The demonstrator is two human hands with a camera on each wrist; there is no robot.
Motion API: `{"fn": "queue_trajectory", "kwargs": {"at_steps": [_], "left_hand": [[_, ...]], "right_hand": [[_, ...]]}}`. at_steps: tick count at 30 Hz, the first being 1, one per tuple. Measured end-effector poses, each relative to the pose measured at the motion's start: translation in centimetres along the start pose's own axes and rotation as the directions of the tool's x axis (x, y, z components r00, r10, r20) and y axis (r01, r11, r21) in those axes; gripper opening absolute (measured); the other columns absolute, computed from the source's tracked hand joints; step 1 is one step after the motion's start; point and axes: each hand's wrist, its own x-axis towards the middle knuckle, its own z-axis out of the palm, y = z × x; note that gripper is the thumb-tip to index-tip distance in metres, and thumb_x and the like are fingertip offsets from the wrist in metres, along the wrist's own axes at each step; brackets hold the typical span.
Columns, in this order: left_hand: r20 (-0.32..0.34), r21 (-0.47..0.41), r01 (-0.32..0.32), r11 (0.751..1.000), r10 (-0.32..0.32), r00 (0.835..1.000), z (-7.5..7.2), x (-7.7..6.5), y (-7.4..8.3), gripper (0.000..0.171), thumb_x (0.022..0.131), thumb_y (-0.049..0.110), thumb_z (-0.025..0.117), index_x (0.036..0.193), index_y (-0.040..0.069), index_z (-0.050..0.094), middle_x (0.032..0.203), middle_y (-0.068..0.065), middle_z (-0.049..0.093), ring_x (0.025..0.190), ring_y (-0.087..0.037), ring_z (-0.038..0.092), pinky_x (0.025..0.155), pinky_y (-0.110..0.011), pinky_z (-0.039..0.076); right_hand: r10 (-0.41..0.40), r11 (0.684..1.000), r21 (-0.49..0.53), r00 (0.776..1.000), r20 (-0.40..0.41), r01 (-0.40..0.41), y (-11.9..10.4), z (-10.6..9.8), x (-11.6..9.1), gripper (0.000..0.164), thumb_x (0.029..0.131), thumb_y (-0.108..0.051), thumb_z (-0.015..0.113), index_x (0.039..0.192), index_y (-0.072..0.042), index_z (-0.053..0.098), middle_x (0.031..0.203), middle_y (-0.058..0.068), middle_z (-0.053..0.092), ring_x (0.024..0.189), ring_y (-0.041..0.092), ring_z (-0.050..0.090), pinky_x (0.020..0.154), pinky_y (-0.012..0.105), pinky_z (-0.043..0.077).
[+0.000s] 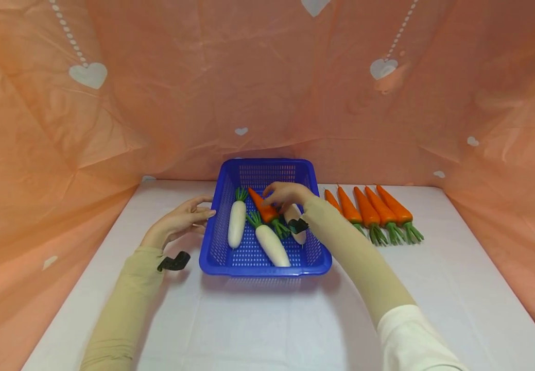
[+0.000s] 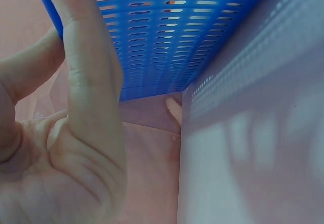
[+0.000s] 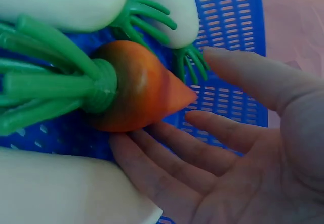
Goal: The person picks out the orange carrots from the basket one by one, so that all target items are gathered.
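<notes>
A blue plastic basket stands on the table, and my left hand holds its left rim. In the left wrist view the thumb lies along the outside of the perforated wall; some fingertips are hidden. Inside the basket lies a carrot with green stalks, tip pointing away. My right hand is over the basket, fingers spread beside and partly under the carrot, thumb apart. Around it lie three white radishes: one at left, one in front, one at right partly covered by my right wrist.
To the basket's right several more carrots lie in a row on the white table, stalks toward me. My right forearm covers part of the nearest one. An orange cloth with hearts hangs behind and at both sides.
</notes>
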Motion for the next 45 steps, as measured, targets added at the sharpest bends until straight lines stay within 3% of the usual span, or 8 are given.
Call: {"fn": "queue_trajectory", "kwargs": {"at_steps": [14,22,28,37,45], "left_hand": [[-0.007,0.019,0.001,1.0,0.0,1.0,0.0,0.0,-0.1,0.059,0.099,0.016,0.055,0.146,0.004,0.023,0.099,-0.013,0.064,0.073,-0.017,0.066,0.071,-0.036,0.057],[-0.01,0.037,0.005,0.999,-0.004,1.0,-0.1,0.0,-0.1,0.06,0.098,0.018,0.056,0.147,0.004,0.023,0.099,-0.013,0.064,0.073,-0.017,0.065,0.071,-0.035,0.057],[-0.011,0.034,0.002,0.999,-0.002,1.0,0.0,-0.1,-0.1,0.06,0.098,0.018,0.056,0.147,0.004,0.023,0.101,-0.016,0.064,0.074,-0.018,0.066,0.072,-0.037,0.057],[-0.004,0.013,-0.011,1.0,0.011,1.0,0.3,-0.1,-0.1,0.06,0.099,0.016,0.055,0.147,0.002,0.021,0.102,-0.012,0.064,0.08,-0.019,0.066,0.077,-0.041,0.056],[0.011,0.018,-0.035,0.999,0.035,0.999,0.1,0.0,-0.3,0.06,0.1,0.014,0.053,0.148,0.001,0.019,0.103,-0.01,0.064,0.082,-0.018,0.066,0.075,-0.037,0.056]], "right_hand": [[0.011,0.99,-0.138,0.999,-0.049,-0.018,0.1,1.3,0.6,0.064,0.084,-0.013,0.073,0.141,-0.012,0.043,0.13,0.014,0.047,0.11,0.028,0.053,0.086,0.039,0.052],[0.024,0.992,-0.121,0.996,-0.084,-0.034,0.1,1.8,0.5,0.066,0.084,-0.013,0.074,0.142,-0.013,0.042,0.132,0.013,0.046,0.11,0.029,0.052,0.088,0.042,0.05],[0.051,0.996,-0.072,0.994,-0.097,-0.058,-0.1,1.9,0.1,0.067,0.082,-0.011,0.074,0.141,-0.014,0.042,0.123,0.013,0.05,0.105,0.031,0.054,0.086,0.044,0.051],[-0.078,0.995,-0.06,0.996,-0.052,0.075,-0.8,-1.6,-1.7,0.072,0.082,-0.013,0.073,0.144,-0.01,0.036,0.123,0.017,0.049,0.094,0.026,0.062,0.078,0.038,0.056],[-0.152,0.988,0.04,0.988,-0.008,0.152,-0.9,-5.7,-5.4,0.072,0.087,-0.011,0.07,0.147,-0.011,0.031,0.132,0.019,0.046,0.109,0.03,0.057,0.081,0.041,0.055]]}}
